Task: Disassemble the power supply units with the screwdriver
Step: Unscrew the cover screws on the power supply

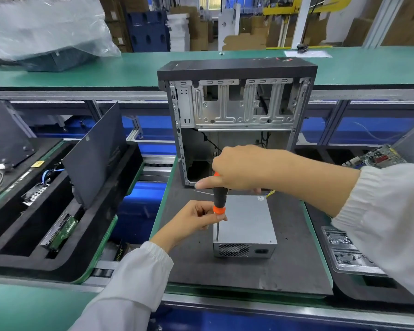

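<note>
Where unobstructed, computer case point(237, 103) behind.

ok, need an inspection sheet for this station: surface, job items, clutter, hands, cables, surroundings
Surface: dark mat on a green-edged pallet, scuffed.
Job items: grey power supply unit lies flat on the mat, fan grille toward the camera; screwdriver stands upright, tip at the unit's near-left top corner.
Clutter: empty PC case stands behind the unit.
Hands: right hand grips the screwdriver handle top; left hand pinches its orange collar with the fingers.
Cables: yellow wires at the unit's far end; black cable inside the case.
Surroundings: foam tray of parts to the left, circuit board to the right, plastic-wrapped item on the far green bench.
</note>
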The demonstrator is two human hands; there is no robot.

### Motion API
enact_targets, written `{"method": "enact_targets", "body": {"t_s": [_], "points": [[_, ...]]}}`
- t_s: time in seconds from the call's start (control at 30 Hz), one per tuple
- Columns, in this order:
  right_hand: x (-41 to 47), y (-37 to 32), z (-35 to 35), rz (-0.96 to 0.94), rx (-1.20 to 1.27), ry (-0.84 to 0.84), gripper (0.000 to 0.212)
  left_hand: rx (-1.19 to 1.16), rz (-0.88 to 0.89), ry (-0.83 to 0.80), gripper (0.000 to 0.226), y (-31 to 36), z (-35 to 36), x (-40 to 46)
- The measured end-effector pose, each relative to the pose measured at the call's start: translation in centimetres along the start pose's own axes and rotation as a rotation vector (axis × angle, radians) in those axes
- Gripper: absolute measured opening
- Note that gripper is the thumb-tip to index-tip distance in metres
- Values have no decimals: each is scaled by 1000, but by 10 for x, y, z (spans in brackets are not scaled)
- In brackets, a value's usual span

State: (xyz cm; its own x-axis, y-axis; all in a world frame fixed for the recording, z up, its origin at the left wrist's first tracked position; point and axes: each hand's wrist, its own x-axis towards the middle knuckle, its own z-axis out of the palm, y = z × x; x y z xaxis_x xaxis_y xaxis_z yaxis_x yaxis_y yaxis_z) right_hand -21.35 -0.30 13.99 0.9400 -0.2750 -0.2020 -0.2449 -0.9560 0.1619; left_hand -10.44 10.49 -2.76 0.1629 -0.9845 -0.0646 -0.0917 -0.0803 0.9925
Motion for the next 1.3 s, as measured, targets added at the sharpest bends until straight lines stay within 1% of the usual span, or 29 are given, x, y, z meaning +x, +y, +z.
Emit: {"method": "enact_targets", "body": {"t_s": [0.03,0.07,0.1,0.13,0.2,0.23,0.3,0.37,0.4,0.43,0.47,0.5,0.57,0.6,0.7,0.73,0.77,0.83,0.9,0.93,1.0,1.03,1.1,1.13,1.17,1.23,1.3], "points": [[1,-2,2,-19,-31,-12,56,-3,-1,-2,14,-1,-1,0],[3,-1,4,-57,-22,-37,43,-10,1,-6,15,-1,-1,0],[2,0,2,-97,25,-103,24,-19,1,-8,16,-2,0,0],[0,2,-1,-141,79,-176,11,-24,0,-12,17,-3,0,0],[-2,6,-9,-210,177,-267,30,-27,-5,-22,19,-4,2,1],[-2,6,-12,-193,198,-256,37,-26,-9,-24,21,-4,2,2],[-2,0,-11,-81,179,-169,50,-19,-12,-31,24,-5,1,3],[-1,-7,-5,3,56,-85,55,-13,-9,-50,26,-5,1,2],[1,-8,-2,-15,-19,-80,52,-14,-5,-58,26,-5,2,2],[3,-8,-1,-61,-57,-112,42,-14,-3,-61,26,-5,2,2],[2,-7,-3,-99,-40,-165,28,-10,-3,-59,26,-5,3,3],[1,-5,-7,-130,7,-227,19,-4,-2,-55,26,-4,3,3],[-2,-1,-15,-180,83,-282,30,1,4,-56,25,-2,5,4],[-3,-2,-16,-172,88,-261,33,-6,4,-60,22,-2,5,4],[-3,-11,-9,4,14,-143,55,8,-9,-65,27,-2,6,6],[-3,-14,-6,54,-3,-110,60,20,-11,-71,29,-2,6,7],[-2,-16,-1,77,-12,-84,60,30,-13,-73,29,-2,6,7],[-3,-14,2,45,-34,-81,50,41,-10,-78,27,-1,6,6],[-4,-8,-2,-36,-18,-156,24,33,-2,-76,24,0,6,5],[-6,-4,-6,-80,20,-197,22,30,1,-73,23,0,6,4],[-8,2,-10,-131,112,-241,47,19,5,-76,18,0,6,3],[-9,3,-11,-106,129,-217,58,10,7,-79,15,1,7,3],[-10,-1,-9,25,90,-140,72,4,7,-87,13,2,7,3],[-10,-4,-6,81,62,-97,75,16,7,-91,15,2,7,3],[-9,-6,-3,108,48,-70,74,30,8,-93,18,3,7,2],[-6,-7,2,54,34,-89,60,41,4,-88,21,3,6,2],[-6,-1,0,-69,64,-177,28,37,1,-84,21,3,6,2]]}}
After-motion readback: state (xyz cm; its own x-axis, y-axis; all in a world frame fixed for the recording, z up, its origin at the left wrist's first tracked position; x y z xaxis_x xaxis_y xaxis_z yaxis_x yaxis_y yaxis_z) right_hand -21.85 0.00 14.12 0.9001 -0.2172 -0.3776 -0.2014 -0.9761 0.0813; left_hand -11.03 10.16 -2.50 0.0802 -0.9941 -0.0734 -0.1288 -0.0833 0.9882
